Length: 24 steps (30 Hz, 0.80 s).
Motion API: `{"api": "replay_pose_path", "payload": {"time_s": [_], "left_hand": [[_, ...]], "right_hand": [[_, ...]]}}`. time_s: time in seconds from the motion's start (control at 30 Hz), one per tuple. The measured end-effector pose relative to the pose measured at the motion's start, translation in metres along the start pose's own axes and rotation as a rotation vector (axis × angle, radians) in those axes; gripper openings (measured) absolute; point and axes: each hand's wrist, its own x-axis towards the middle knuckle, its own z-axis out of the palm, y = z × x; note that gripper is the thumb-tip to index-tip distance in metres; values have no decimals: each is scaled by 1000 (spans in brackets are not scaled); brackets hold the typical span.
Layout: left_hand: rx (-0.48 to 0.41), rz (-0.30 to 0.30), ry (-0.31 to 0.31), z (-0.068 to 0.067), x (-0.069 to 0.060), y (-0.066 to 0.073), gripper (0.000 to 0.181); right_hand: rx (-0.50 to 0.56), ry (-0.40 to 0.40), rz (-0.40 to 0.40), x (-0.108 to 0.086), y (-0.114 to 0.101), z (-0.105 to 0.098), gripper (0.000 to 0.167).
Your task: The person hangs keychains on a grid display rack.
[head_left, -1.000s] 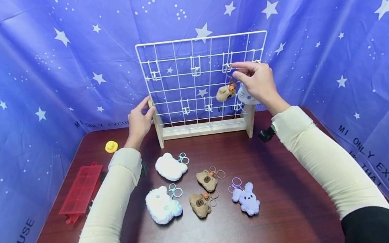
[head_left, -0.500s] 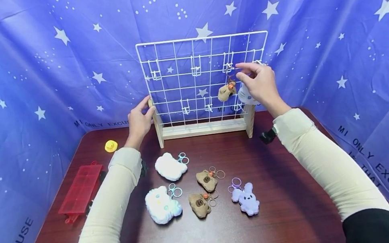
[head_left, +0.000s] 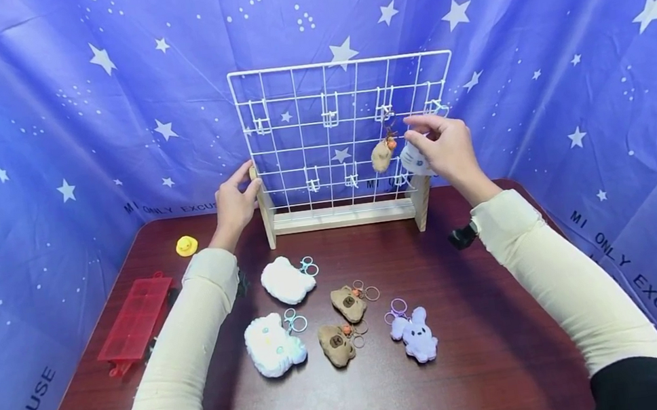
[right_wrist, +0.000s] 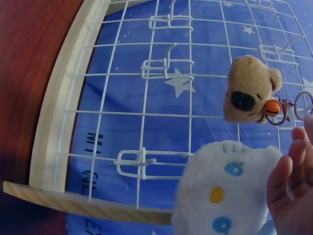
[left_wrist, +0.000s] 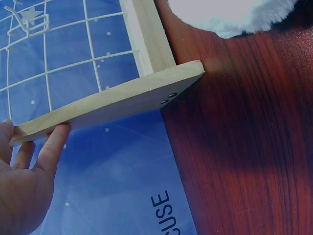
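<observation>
There, I'm easing the right hand (head_left: 448,147) away, fingers parted, empty; beside them the tan plush animal keychain (head_left: 382,156) hangs free, so the white wire hook (head_left: 382,113) seems to bear it; left hand (head_left: 234,204) pinches the pale wooden post (head_left: 269,220).

Rack (head_left: 344,217): back of the desk (head_left: 390,402), before the curtain (head_left: 165,81).
Hanging bear (head_left: 382,156): on the rack, left of the hanging cat (head_left: 414,159).
Lying bears (head_left: 349,305): before the rack, left of the rabbit (head_left: 420,339).
Duck (head_left: 186,246): left of the rack, behind the box (head_left: 134,324).
</observation>
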Motion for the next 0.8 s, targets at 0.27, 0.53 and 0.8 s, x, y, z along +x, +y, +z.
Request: {"api": "replay_pose_path", "payload": {"time_s": [0.27,0.53,0.8], "left_hand": [[-2,12,5,0,1,-1,47],[-7,1,0,0,1,-1,47],[-6,-9,-9,0,2,0,48]], "right_hand": [[-16,-46,-9,-13,10,-1,26],[-36,-72,-42,-26,17,1,25],[-43,-152,-67,-48,31,6,24]]}}
